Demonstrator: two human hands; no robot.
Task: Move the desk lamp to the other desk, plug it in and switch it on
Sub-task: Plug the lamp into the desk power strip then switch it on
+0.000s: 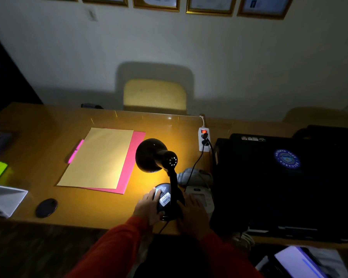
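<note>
A black desk lamp (156, 155) stands lit near the front edge of the wooden desk (38, 141), its shade throwing yellow light onto the desktop. My left hand (148, 206) rests on the left side of the lamp's round base (165, 199), a finger beside the switch. My right hand (191, 211) lies flat against the base's right side. The lamp's black cord (195, 163) runs to a white power strip (203, 139), where its plug sits under a glowing red switch.
A tan envelope (97, 159) lies on a pink folder (133, 157), a pink pen (75, 151) beside it. A black printer (279, 177) fills the right. A white device (201, 197) and grey cloth (195, 175) sit behind my right hand. A yellow chair (155, 95) stands beyond.
</note>
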